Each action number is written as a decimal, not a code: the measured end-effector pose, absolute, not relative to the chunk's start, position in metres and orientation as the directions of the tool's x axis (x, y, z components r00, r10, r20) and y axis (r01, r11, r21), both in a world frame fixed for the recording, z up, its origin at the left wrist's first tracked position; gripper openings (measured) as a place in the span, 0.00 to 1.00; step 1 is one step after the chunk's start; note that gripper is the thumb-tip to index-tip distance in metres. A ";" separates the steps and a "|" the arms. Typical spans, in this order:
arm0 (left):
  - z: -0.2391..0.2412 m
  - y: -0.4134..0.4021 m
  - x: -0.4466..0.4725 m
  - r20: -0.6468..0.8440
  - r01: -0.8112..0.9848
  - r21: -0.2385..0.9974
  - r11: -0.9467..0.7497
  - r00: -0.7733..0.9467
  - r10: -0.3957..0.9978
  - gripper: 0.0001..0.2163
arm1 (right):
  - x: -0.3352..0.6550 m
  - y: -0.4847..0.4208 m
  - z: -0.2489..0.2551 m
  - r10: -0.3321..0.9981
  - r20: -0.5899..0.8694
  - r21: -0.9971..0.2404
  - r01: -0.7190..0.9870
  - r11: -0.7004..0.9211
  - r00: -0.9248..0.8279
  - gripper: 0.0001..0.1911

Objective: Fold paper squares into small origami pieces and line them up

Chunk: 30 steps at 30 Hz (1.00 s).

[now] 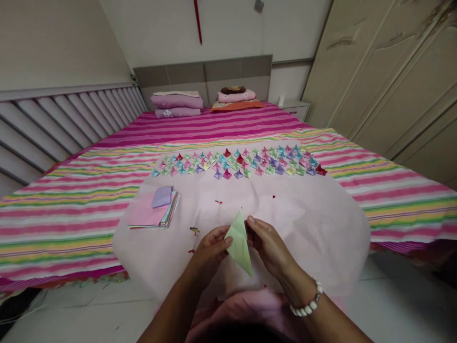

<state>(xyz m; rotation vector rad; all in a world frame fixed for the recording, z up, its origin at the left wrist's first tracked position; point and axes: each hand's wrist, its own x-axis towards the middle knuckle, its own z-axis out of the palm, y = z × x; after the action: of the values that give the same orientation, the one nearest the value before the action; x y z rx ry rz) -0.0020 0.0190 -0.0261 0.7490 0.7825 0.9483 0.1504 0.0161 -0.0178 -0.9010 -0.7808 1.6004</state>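
A pale green sheet of origami paper (240, 245), folded into a pointed shape, is held up over the pink sheet (307, 228). My left hand (212, 247) pinches its left edge, thumb on the front face and fingers behind. At the paper's right edge is my right hand (266, 243), its fingers curled against the fold and partly hidden, with the thumb near the upper tip. Farther off, rows of small folded paper pieces (226, 164) in many colours stand on the pink sheet. To the left lies a stack of coloured paper (148, 209) topped by a folded purple piece (162, 196).
Small scraps (194, 231) lie left of my hands, and a tiny red bit (273, 196) lies beyond them. Under the pink sheet is a bed with a striped cover (64, 209). Folded bedding (177, 101) sits by the headboard; a wardrobe (385, 71) stands right.
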 end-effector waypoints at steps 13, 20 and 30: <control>-0.028 0.015 -0.003 -0.225 -0.424 0.812 0.400 0.405 0.886 0.18 | 0.153 0.017 -0.016 0.971 -0.200 -0.843 -0.482 -0.237 -0.129 0.14; -0.028 0.017 -0.004 -0.249 -0.434 0.798 0.417 0.393 0.885 0.20 | 0.155 0.019 -0.018 0.971 -0.197 -0.823 -0.514 -0.241 -0.139 0.10; -0.027 0.016 -0.003 -0.257 -0.449 0.790 0.418 0.378 0.890 0.20 | 0.158 0.017 -0.012 0.971 -0.185 -0.844 -0.482 -0.237 -0.154 0.12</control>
<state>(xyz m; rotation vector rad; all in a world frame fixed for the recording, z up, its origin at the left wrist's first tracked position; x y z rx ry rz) -0.0025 0.0165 -0.0268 0.6882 0.7550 0.9474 0.1580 0.0173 -0.0124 -0.9089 -0.7678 1.6450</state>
